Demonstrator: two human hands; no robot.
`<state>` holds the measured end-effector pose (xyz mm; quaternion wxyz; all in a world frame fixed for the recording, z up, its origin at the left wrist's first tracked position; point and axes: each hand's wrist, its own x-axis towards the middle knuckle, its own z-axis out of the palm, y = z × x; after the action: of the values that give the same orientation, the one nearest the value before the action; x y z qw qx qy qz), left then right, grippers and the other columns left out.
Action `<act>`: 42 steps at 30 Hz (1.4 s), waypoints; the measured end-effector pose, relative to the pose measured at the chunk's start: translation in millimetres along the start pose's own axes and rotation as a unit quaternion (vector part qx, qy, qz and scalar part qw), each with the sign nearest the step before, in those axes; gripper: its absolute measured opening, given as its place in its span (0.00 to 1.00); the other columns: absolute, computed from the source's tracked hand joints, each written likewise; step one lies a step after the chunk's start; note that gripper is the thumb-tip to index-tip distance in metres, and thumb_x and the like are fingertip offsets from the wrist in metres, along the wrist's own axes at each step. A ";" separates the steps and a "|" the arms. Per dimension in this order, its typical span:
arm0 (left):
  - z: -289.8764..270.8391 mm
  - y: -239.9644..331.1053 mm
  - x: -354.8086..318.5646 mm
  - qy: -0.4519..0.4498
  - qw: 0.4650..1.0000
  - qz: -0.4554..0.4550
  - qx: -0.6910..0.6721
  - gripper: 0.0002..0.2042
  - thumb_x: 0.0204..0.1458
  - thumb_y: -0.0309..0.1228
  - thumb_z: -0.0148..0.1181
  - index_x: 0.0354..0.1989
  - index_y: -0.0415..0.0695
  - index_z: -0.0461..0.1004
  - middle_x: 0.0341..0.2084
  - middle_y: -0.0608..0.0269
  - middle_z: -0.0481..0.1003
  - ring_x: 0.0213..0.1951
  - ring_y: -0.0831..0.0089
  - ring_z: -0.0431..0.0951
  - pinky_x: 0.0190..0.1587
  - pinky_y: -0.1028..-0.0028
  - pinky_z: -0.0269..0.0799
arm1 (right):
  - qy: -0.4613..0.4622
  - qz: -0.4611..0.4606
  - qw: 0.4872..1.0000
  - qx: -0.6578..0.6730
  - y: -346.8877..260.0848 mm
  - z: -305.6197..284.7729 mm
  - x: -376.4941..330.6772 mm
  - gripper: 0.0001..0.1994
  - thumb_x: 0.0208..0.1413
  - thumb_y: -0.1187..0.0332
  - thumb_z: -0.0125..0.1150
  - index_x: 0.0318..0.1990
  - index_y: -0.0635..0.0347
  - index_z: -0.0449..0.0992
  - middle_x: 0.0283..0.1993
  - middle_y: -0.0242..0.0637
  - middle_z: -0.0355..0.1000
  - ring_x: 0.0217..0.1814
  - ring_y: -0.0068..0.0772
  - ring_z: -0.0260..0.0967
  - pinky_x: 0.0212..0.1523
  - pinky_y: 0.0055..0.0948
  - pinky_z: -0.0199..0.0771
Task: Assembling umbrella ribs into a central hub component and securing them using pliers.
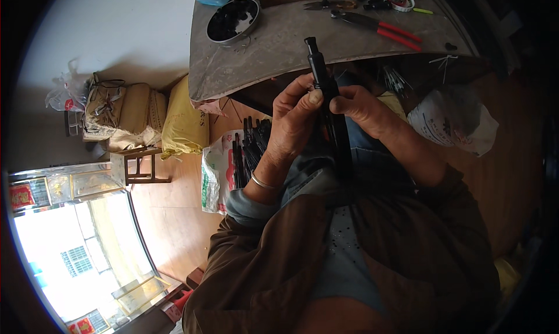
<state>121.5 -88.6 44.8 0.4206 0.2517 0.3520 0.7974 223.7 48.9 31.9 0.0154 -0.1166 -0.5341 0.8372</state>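
Tube (pixel 338 130) slants over the lap (pixel 370 150), before the surface (pixel 276 50). Fingers of left hand (pixel 289 115) and right hand (pixel 367 108) grip it from opposite sides, apparently to steady it. It is black, slim and glossy, stepping narrower toward its upper end. Pliers (pixel 375 26) and bowl (pixel 246 26) lie on the surface, presumably for easy reach.

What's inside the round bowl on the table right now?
The bowl holds many small black pieces, too small to identify; part of its pale inside shows bare toward the lower right. Whatever lies beneath the pieces is covered.
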 end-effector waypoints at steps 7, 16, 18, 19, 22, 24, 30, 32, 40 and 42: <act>-0.2 -9.7 0.3 0.027 0.998 -0.004 -0.052 0.14 0.57 0.27 0.57 0.52 0.39 0.71 0.42 0.62 0.76 0.44 0.75 0.76 0.50 0.75 0.71 | 0.079 -0.028 0.993 -0.083 5.9 8.0 -1.4 0.21 0.46 0.49 0.71 0.29 0.60 0.75 0.25 0.22 0.66 0.29 0.13 0.58 0.30 0.19 0.57; -8.8 -9.8 4.3 0.019 0.995 -0.009 -0.096 0.13 0.57 0.26 0.56 0.51 0.39 0.72 0.41 0.61 0.77 0.44 0.73 0.76 0.51 0.73 0.71 | 0.116 -0.061 0.981 -0.144 10.7 4.7 2.7 0.23 0.45 0.48 0.71 0.19 0.55 0.68 0.18 0.19 0.58 0.21 0.12 0.52 0.21 0.20 0.50; -11.7 -8.6 4.5 0.014 0.995 -0.020 -0.094 0.13 0.57 0.26 0.57 0.50 0.40 0.72 0.41 0.62 0.77 0.44 0.73 0.76 0.51 0.72 0.71 | 0.118 -0.049 0.979 -0.158 9.6 4.6 2.5 0.22 0.45 0.48 0.71 0.19 0.55 0.69 0.19 0.19 0.58 0.22 0.12 0.52 0.22 0.19 0.50; -12.7 -9.5 5.7 0.005 0.995 -0.018 -0.094 0.12 0.57 0.27 0.57 0.49 0.40 0.72 0.41 0.62 0.77 0.44 0.74 0.76 0.52 0.73 0.70 | 0.097 -0.037 0.987 -0.122 9.5 2.5 3.6 0.22 0.45 0.48 0.71 0.21 0.55 0.70 0.20 0.19 0.60 0.24 0.12 0.54 0.24 0.19 0.52; -12.4 -7.8 5.9 -0.019 0.995 -0.018 -0.092 0.11 0.57 0.27 0.57 0.48 0.39 0.73 0.41 0.63 0.76 0.44 0.74 0.75 0.53 0.73 0.69 | 0.065 -0.016 0.996 -0.066 5.5 3.4 0.8 0.21 0.45 0.47 0.70 0.26 0.57 0.73 0.25 0.20 0.64 0.29 0.12 0.57 0.30 0.19 0.56; -10.2 -6.1 4.6 -0.033 0.995 -0.020 -0.090 0.11 0.57 0.28 0.57 0.47 0.39 0.73 0.41 0.64 0.76 0.44 0.75 0.75 0.53 0.73 0.68 | 0.055 -0.006 0.997 -0.047 4.1 4.9 -1.4 0.21 0.46 0.47 0.70 0.29 0.58 0.75 0.27 0.21 0.66 0.31 0.13 0.59 0.34 0.18 0.58; -3.7 -3.7 -3.8 -0.025 0.997 -0.004 -0.074 0.11 0.57 0.28 0.58 0.46 0.40 0.73 0.40 0.64 0.76 0.44 0.76 0.75 0.53 0.73 0.68 | 0.030 0.013 0.999 -0.027 -1.5 14.1 -6.4 0.21 0.47 0.49 0.69 0.34 0.59 0.76 0.33 0.25 0.70 0.38 0.14 0.63 0.43 0.20 0.61; -5.3 -1.1 -1.2 -0.004 1.000 -0.007 -0.025 0.11 0.57 0.29 0.58 0.46 0.42 0.73 0.41 0.66 0.75 0.44 0.78 0.74 0.52 0.75 0.68 | 0.031 -0.002 0.999 -0.018 -4.1 14.9 -3.3 0.20 0.48 0.52 0.70 0.37 0.59 0.76 0.35 0.26 0.71 0.39 0.17 0.65 0.44 0.20 0.63; -11.0 15.9 8.0 -0.042 0.996 -0.047 0.070 0.12 0.54 0.31 0.61 0.46 0.43 0.73 0.42 0.67 0.74 0.34 0.80 0.74 0.35 0.79 0.72 | -0.058 -0.042 0.984 0.161 -10.1 21.0 -2.0 0.18 0.50 0.61 0.68 0.44 0.59 0.72 0.36 0.32 0.70 0.38 0.25 0.70 0.36 0.29 0.74; -11.0 18.6 13.4 -0.050 0.994 -0.040 0.090 0.13 0.54 0.31 0.62 0.46 0.42 0.73 0.42 0.66 0.73 0.33 0.80 0.73 0.32 0.78 0.72 | -0.064 -0.033 0.985 0.158 -7.9 17.1 -1.4 0.20 0.48 0.60 0.70 0.45 0.59 0.70 0.36 0.33 0.69 0.36 0.27 0.70 0.35 0.31 0.76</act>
<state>97.6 -88.4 53.7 0.4455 0.3138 0.4103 0.7312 220.6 36.9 46.2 0.0272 -0.0416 -0.3990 0.9156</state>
